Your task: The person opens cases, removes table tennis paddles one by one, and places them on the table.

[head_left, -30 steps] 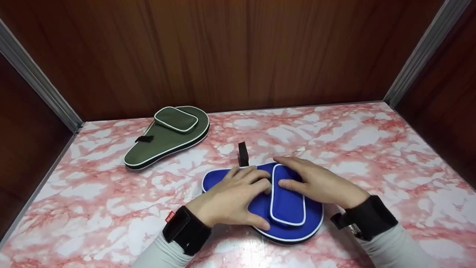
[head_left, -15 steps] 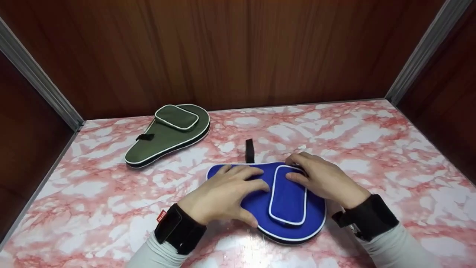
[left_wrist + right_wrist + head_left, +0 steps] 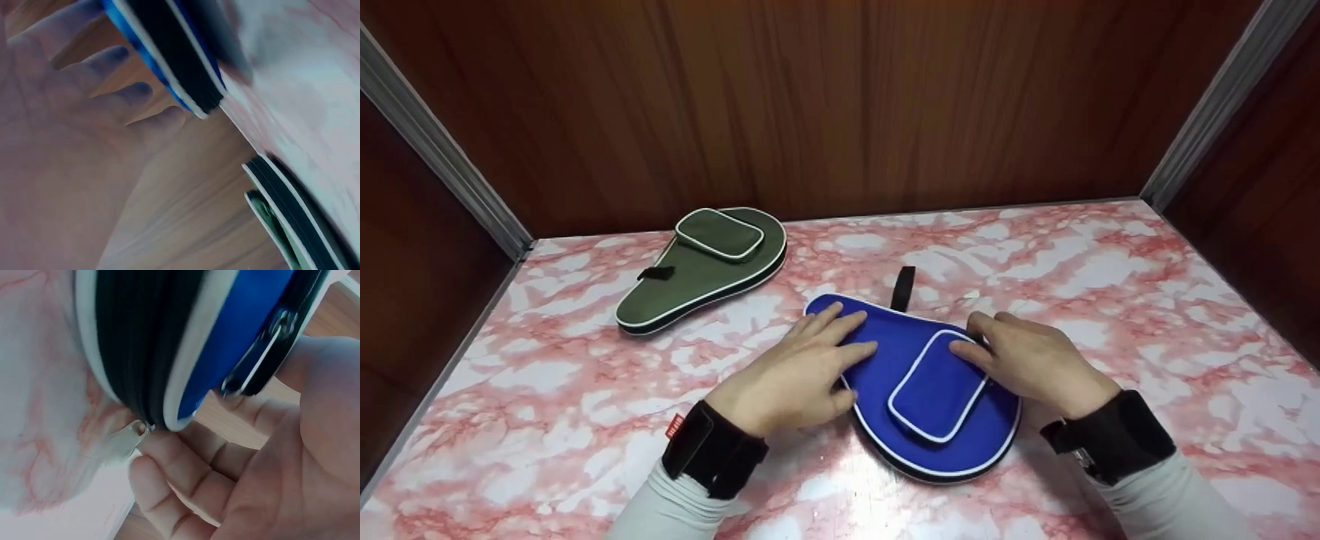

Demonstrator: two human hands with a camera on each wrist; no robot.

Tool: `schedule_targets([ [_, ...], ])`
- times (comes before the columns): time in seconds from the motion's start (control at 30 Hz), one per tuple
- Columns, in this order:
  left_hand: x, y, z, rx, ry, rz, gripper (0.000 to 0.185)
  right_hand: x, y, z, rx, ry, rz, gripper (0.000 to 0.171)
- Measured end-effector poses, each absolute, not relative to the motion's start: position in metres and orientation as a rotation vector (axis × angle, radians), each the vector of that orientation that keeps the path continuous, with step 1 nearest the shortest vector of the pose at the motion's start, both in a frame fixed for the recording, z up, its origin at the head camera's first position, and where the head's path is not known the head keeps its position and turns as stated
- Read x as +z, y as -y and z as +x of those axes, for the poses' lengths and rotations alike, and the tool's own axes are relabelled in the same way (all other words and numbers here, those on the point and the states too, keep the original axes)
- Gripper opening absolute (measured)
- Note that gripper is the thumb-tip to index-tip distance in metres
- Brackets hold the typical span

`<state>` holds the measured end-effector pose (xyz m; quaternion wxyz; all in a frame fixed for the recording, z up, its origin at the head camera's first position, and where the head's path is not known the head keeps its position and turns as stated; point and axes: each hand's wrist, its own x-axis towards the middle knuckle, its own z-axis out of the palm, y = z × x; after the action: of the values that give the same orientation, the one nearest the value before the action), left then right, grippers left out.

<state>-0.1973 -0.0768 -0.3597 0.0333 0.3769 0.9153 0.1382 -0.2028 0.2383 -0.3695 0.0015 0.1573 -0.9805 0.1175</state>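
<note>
Blue paddle case [image 3: 930,390] lies flat on the pink-marbled worktop [image 3: 1110,300], near the front edge, narrow end pointing away toward the wooden back wall [image 3: 840,97]. Green paddle case [image 3: 701,270] sits well apart at the left rear, near the wall. Left hand [image 3: 791,375] rests on the blue case's left side, fingers straight and spread. Right hand [image 3: 1035,360] at the case's right edge, fingers curled against the rim; the right wrist view shows fingertips [image 3: 163,450] touching the metal zipper pull [image 3: 121,441]. Small raised pocket [image 3: 937,386] between both hands. Black strap loop [image 3: 901,289] juts from the far edge.
</note>
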Motion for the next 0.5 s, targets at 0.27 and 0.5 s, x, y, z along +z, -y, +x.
schedule_targets([
  [0.27, -0.373, 0.038, -0.186, 0.43, -2.971, 1.163, 0.084, -0.371, -0.233, -0.202, 0.353, 3.123, 0.46, 0.037],
  [0.5, -0.378, 0.023, -0.174, 0.289, -2.959, 1.154, 0.087, -0.375, -0.227, -0.198, 0.342, 3.041, 0.442, 0.036],
])
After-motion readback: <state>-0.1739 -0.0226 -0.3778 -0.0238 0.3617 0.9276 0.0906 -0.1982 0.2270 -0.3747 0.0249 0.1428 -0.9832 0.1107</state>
